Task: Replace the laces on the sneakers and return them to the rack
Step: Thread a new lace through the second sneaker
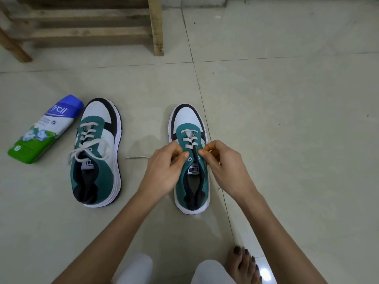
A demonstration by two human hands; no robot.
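Two green, white and black sneakers stand on the tiled floor, toes pointing away from me. The left sneaker [98, 154] is laced with a white lace lying loose over its tongue. The right sneaker [189, 158] has a white lace [187, 140] threaded through its upper eyelets only. My left hand [166, 167] grips that sneaker's left eyelet flap, thumb beside an empty eyelet. My right hand [219, 158] pinches the lace at the right eyelet flap. One lace end [136, 157] trails on the floor to the left of my left hand.
A blue, white and green powder bottle [44, 130] lies on its side left of the left sneaker. The wooden shoe rack [90, 27] stands at the far left. My bare foot [244, 265] and white trouser knees sit at the bottom edge.
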